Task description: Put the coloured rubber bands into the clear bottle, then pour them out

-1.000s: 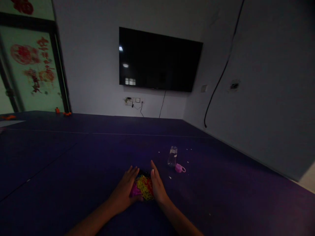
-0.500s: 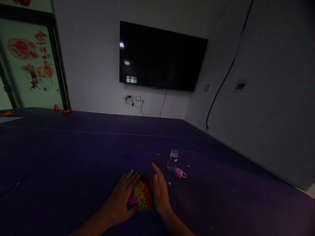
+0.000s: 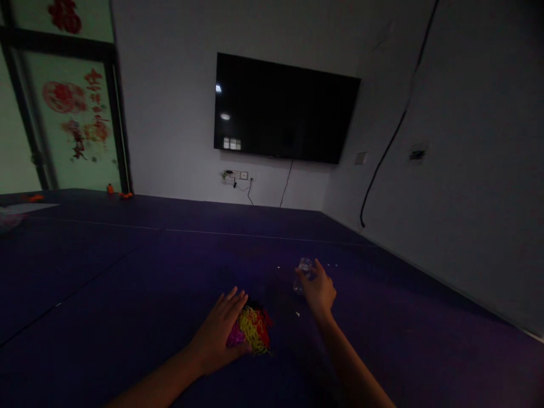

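The small pile of yellow, red and magenta stringy loops (image 3: 254, 330) on the dark purple surface (image 3: 170, 272) was cupped by the left hand's (image 3: 219, 334) spread fingers, while the clear plastic bottle (image 3: 305, 264) was reached by the right hand (image 3: 319, 290), its thumb and fingers parted around it, grip unclear.

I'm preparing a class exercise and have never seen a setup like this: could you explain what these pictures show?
There is no robot here: a person works with two bare hands. All the pictures come from one camera worn on the head, looking forward and down. On the dark purple surface lie a pile of yellow, red, pink and black strands and a few pale scraps. The left hand rests against the pile's left side, fingers spread. The right hand has thumb and fingers around a clear bottle; how firmly, I can't tell. Beyond is a wall-mounted screen.
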`<action>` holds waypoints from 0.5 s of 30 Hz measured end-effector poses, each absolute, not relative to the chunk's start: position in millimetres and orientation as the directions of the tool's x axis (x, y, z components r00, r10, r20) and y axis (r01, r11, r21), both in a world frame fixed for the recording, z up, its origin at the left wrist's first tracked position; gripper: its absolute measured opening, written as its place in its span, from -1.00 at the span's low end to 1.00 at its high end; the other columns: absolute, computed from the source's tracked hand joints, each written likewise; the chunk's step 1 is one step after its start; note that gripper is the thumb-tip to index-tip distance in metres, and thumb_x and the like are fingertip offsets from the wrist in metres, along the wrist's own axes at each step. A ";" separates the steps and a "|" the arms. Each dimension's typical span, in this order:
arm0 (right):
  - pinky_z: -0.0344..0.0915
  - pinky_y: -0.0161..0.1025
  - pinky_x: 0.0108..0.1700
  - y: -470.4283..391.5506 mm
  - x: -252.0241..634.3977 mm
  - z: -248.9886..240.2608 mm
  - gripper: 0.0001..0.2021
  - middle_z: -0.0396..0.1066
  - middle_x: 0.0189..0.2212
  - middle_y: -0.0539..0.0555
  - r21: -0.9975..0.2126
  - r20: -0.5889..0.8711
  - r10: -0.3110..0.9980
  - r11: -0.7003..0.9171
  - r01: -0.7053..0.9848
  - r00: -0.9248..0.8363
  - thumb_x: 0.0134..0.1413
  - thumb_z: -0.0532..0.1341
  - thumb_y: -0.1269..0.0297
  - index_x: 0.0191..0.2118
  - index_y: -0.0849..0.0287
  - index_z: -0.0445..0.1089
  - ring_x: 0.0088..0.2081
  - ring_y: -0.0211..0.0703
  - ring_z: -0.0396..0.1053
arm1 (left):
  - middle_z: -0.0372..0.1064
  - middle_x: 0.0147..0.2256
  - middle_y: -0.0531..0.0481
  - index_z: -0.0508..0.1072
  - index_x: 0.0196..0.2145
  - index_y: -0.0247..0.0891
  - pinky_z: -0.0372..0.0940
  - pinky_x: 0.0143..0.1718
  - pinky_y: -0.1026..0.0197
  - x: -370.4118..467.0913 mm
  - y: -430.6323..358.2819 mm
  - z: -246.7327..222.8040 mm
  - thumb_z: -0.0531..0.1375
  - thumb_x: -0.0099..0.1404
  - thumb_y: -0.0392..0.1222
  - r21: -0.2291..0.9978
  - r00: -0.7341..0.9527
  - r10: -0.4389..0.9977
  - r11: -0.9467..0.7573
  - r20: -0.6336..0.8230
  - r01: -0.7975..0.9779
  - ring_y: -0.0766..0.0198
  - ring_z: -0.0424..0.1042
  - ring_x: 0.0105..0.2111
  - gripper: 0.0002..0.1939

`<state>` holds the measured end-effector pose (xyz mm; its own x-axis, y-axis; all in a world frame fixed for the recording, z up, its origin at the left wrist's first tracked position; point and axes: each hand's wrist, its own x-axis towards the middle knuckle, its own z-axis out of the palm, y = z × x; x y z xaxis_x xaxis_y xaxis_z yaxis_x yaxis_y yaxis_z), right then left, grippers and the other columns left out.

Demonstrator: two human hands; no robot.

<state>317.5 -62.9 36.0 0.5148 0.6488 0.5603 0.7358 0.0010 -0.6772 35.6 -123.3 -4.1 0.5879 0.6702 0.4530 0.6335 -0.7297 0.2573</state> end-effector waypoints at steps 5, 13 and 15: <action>0.27 -0.03 -0.23 -67.3 282.6 39.1 -0.52 0.45 -0.30 0.23 -0.718 0.600 0.638 0.164 0.676 0.483 -0.05 0.18 -0.01 -0.08 0.23 0.37 -0.28 0.09 0.37 | -0.10 0.28 -0.16 -0.30 0.30 -0.09 -0.05 0.20 -0.17 32.8 -119.7 -8.2 0.03 0.23 0.25 0.274 0.535 0.655 -0.733 0.533 0.623 -0.05 -0.07 0.25 -0.14; 0.41 -0.17 -0.23 -112.2 174.5 25.9 -0.67 0.46 -0.24 0.06 -0.764 0.620 0.784 0.608 0.216 -0.011 -0.02 0.23 0.20 -0.08 0.06 0.31 -0.27 -0.10 0.45 | 0.08 0.21 -0.14 -0.09 0.26 -0.07 0.11 0.12 -0.16 21.7 -94.9 -19.3 0.05 0.29 0.05 0.352 0.128 0.587 -0.630 0.799 0.693 -0.03 0.10 0.18 -0.34; 0.40 -0.14 -0.16 -114.9 167.1 20.6 -0.65 0.46 -0.20 0.06 -0.757 0.616 0.784 0.615 0.222 -0.072 -0.03 0.24 0.22 -0.06 0.05 0.32 -0.21 -0.08 0.45 | 0.25 0.11 -0.11 0.15 0.17 -0.08 0.12 0.11 -0.14 15.7 -91.0 -17.0 0.02 0.31 0.01 0.309 0.170 0.564 -0.652 0.808 0.693 -0.01 0.21 0.12 -0.51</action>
